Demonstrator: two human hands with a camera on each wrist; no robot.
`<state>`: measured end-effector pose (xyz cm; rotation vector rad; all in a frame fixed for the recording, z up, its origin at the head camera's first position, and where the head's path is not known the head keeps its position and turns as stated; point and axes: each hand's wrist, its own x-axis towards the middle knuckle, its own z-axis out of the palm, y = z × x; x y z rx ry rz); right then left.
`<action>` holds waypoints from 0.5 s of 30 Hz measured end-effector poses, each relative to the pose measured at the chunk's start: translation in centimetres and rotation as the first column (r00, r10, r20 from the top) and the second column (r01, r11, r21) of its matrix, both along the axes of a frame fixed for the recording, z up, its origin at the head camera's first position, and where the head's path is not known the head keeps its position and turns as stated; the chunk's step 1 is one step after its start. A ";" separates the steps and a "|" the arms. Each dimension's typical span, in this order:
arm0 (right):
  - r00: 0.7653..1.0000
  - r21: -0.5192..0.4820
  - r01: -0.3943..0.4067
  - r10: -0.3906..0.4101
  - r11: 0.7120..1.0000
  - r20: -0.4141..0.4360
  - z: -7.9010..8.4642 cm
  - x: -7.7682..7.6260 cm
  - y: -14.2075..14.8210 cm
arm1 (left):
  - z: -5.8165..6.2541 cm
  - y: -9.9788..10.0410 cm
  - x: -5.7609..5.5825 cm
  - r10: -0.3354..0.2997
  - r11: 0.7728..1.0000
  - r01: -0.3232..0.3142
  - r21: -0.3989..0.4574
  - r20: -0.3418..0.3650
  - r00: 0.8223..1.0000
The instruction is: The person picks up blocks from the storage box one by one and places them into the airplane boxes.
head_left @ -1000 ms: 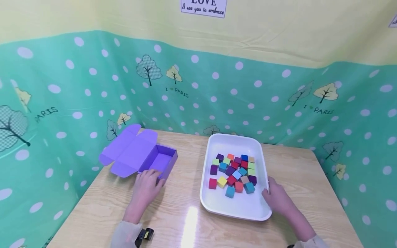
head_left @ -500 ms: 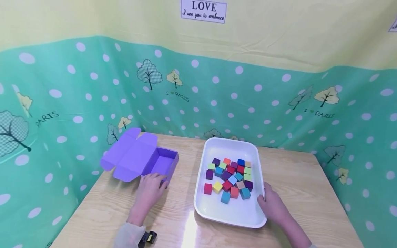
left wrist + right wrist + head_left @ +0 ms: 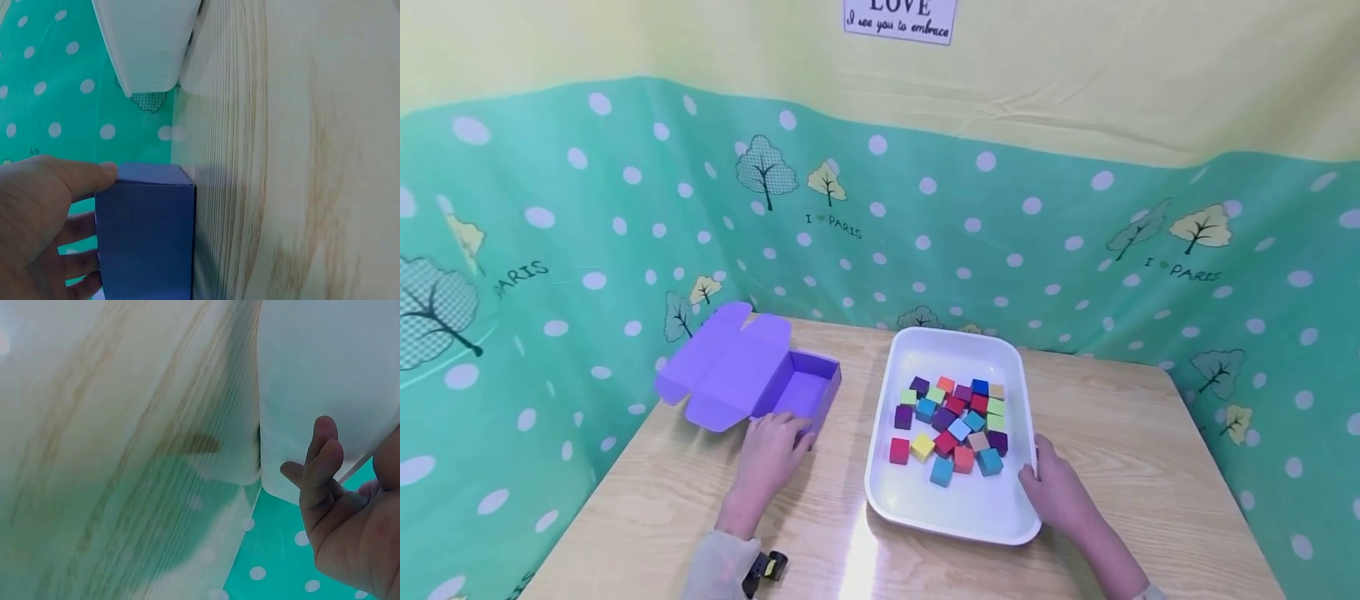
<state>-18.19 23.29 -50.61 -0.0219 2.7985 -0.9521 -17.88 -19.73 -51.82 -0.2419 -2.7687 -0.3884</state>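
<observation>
A purple cardboard box (image 3: 802, 394) stands on the table with its lid folded out to the left. At its near end my left hand (image 3: 770, 450) holds the wall, thumb at the corner and fingers over the top edge. In the left wrist view the thumb (image 3: 94, 177) lies against the box's side (image 3: 147, 237). A white tray (image 3: 951, 508) stands to the right with several coloured cubes (image 3: 959, 429) spread in its middle. My right hand (image 3: 1062, 490) grips its right rim, thumb at the edge. The right wrist view has its fingers (image 3: 325, 465) against the tray's outer wall.
The wooden table (image 3: 1135, 433) ends at a green dotted cloth (image 3: 955, 242) behind and at both sides. Bare wood lies between box and tray. A black strapped device (image 3: 765, 571) sits at the left wrist.
The tray has shifted left toward the box with my right hand on its rim. The box and my left hand have moved slightly right. The cubes keep much the same layout.
</observation>
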 end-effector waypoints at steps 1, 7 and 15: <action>1.000 -0.013 0.002 -0.002 1.000 0.007 0.0 0.0 0.0 | 0.0 0.1 0.0 -0.001 1.000 0.001 0.004 -0.001 1.000; 0.999 -0.096 0.003 0.001 0.995 0.042 -0.4 0.0 -0.2 | -0.4 0.0 0.0 -0.003 1.000 0.003 0.014 -0.019 1.000; 1.000 -0.120 0.005 -0.001 0.993 0.028 -0.5 -0.3 0.3 | -0.1 0.2 -0.3 -0.012 1.000 0.012 0.011 -0.006 1.000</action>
